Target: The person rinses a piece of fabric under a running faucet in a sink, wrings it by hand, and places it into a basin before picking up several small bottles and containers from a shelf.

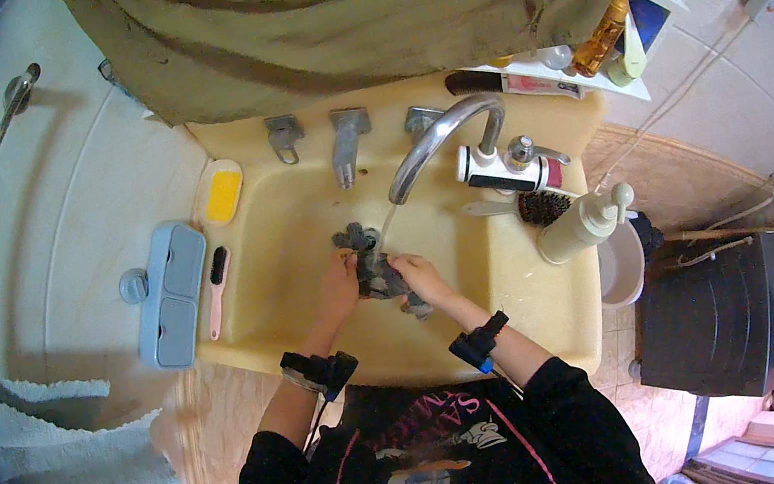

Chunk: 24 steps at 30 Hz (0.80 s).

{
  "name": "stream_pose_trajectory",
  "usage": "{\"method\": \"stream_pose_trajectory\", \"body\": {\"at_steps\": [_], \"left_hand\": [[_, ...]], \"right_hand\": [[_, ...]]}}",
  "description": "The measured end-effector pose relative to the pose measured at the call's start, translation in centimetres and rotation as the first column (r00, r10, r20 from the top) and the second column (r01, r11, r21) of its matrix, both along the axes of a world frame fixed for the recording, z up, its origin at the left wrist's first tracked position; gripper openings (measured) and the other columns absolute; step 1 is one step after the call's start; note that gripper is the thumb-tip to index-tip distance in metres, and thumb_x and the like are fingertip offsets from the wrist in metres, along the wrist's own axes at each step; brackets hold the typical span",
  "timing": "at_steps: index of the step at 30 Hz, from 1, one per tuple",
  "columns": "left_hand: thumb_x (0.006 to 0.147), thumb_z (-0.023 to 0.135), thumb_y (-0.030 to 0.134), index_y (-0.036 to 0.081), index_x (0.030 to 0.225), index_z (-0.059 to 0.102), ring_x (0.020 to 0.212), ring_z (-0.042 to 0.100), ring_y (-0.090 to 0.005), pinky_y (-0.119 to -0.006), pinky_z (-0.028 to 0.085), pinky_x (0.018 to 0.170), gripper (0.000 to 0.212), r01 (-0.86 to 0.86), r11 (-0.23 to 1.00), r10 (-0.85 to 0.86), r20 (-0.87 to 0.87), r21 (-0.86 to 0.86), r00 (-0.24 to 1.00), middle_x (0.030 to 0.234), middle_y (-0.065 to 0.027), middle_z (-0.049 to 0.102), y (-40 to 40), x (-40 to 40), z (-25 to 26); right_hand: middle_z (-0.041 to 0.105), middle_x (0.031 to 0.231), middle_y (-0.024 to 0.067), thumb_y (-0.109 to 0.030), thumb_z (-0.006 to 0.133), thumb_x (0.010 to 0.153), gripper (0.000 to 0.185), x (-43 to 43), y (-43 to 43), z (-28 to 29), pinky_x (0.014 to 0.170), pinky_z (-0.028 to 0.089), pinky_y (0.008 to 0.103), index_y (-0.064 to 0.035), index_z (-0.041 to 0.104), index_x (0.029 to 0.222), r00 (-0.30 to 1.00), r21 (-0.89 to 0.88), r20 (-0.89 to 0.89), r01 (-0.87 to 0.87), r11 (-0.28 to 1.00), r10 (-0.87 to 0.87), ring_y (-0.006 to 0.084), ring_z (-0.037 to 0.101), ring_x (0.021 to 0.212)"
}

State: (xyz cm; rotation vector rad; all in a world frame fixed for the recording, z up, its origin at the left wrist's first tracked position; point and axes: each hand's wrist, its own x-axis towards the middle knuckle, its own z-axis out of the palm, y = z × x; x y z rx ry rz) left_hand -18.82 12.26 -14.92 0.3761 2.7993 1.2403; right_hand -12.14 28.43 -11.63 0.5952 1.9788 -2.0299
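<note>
My left hand (341,279) and my right hand (425,280) hold a wet, dark grey piece of cloth (383,280) between them, low in the cream-yellow sink basin (279,282). Crumpled ends of the cloth hang past both hands, one toward the drain and one below my right fingers. From the curved chrome spout (441,128), a thin stream of water (387,230) falls onto the cloth. Fingers hide part of the fabric, so its exact kind is unclear. Both wrists wear black straps.
A white heater tap (508,168), hairbrush (545,206) and pump bottle (577,228) stand on the right ledge. On the left are a yellow soap bar (222,196), pink-handled brush (217,295) and blue-grey box (171,295). An olive cloth (352,19) hangs above the older taps.
</note>
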Motion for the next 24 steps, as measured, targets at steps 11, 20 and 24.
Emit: {"method": "stream_pose_trajectory", "body": {"at_steps": [11,20,24], "left_hand": [[0.074,0.067,0.034,0.001,0.109,0.047,0.079,0.060,-0.0188,-0.031,0.052,0.058,0.052,0.204,0.977,-0.170,0.342,-0.065,0.924,0.092,-0.0130,0.057,1.1,0.3,6.6],[0.071,0.067,0.026,0.001,0.108,0.041,0.077,0.059,-0.0221,-0.035,0.047,0.059,0.052,0.173,0.976,-0.210,0.387,0.131,0.898,0.085,-0.0155,0.057,-0.1,-0.8,4.7],[0.072,0.064,0.024,0.002,0.108,0.040,0.080,0.057,-0.0251,-0.036,0.046,0.067,0.048,0.145,0.978,-0.200,0.497,0.148,0.844,0.088,-0.0169,0.055,0.9,-0.5,6.0]], "right_hand": [[0.054,0.072,0.0053,-0.033,0.038,0.091,0.036,-1.9,-1.0,-1.5,0.049,0.044,0.0282,-0.0006,0.051,0.099,0.986,-0.238,-0.156,0.023,0.971,-0.062,0.0145,0.051,0.057],[0.057,0.077,0.0064,-0.038,0.040,0.091,0.041,-2.5,-1.2,-3.4,0.063,0.042,0.0249,0.0005,0.054,0.097,0.998,-0.146,-0.069,-0.015,0.989,0.005,0.0126,0.051,0.067],[0.059,0.083,0.0060,-0.039,0.041,0.090,0.043,-2.4,-0.9,-3.8,0.066,0.043,0.0263,0.0009,0.053,0.099,0.997,-0.198,-0.083,-0.015,0.980,-0.001,0.0138,0.054,0.073]]}}
